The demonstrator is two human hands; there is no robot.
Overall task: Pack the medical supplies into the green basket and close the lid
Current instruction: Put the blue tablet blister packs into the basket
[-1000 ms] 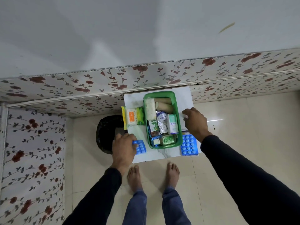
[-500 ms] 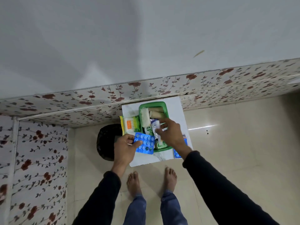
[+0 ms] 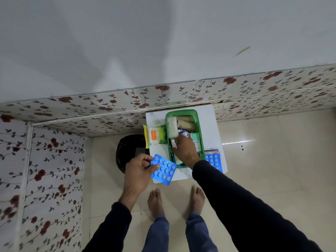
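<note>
The green basket (image 3: pixel 198 124) stands on a small white table (image 3: pixel 211 115), holding bandage rolls, gauze, tubes and small boxes. My left hand (image 3: pixel 139 170) holds a blue blister pack of tablets (image 3: pixel 163 169) in the air just left of the basket's near corner. My right hand (image 3: pixel 185 151) reaches into the near half of the basket with its fingers down among the supplies; whether it grips anything is hidden. A second blue blister pack (image 3: pixel 213 160) lies on the table right of the basket. A green and orange packet (image 3: pixel 155 136) lies to its left. No lid is visible.
A black bin (image 3: pixel 130 150) sits on the floor left of the table. The table stands against a floral-patterned wall (image 3: pixel 163 95), with another floral wall on the left. My bare feet (image 3: pixel 156 200) are on the tiled floor just in front of the table.
My left hand lifted the blue blister pack off the table and holds it raised. My right hand moved from the basket's right side into the basket.
</note>
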